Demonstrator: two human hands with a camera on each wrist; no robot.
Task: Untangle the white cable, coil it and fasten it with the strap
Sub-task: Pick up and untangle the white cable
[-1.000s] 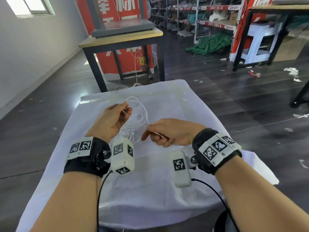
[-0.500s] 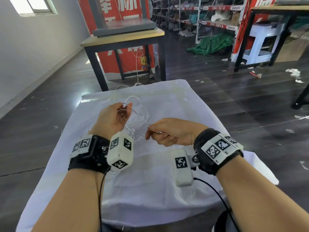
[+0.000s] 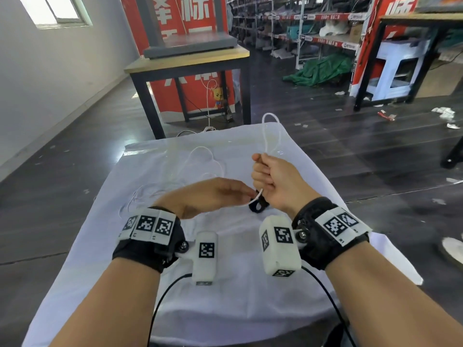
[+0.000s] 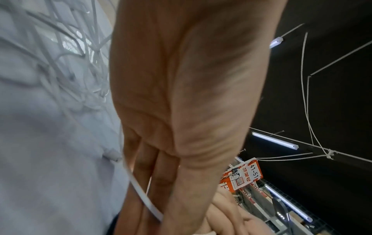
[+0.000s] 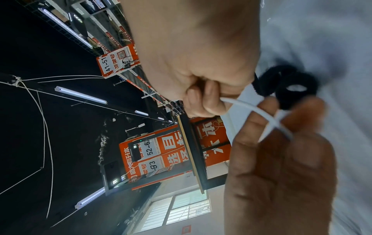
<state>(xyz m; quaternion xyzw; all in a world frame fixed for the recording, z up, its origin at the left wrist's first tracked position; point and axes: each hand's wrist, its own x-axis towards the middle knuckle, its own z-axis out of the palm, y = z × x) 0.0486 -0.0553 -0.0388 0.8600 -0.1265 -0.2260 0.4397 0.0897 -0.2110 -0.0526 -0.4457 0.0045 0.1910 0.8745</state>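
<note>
Coiling barely begun: right hand (image 3: 278,180) fisted on a first loop of white cable (image 3: 269,131), left hand (image 3: 220,194) pinching the run, slack seemingly still tangled mid-table, black strap (image 3: 258,205) unfastened.

Near half of tabletop (image 3: 225,309), between the forearms and the front edge: bare white cloth, open for a hand to pass. Left-centre: loose loops of white cable (image 3: 200,161) spread over the cloth, a snag zone reaching to the left hand (image 3: 213,196). Centre: left hand and right hand (image 3: 275,181) close together, cable strung between them, black strap (image 3: 258,205) hanging in that gap. Cable loop stands above the right hand. Right side and far right corner of cloth open.
</note>
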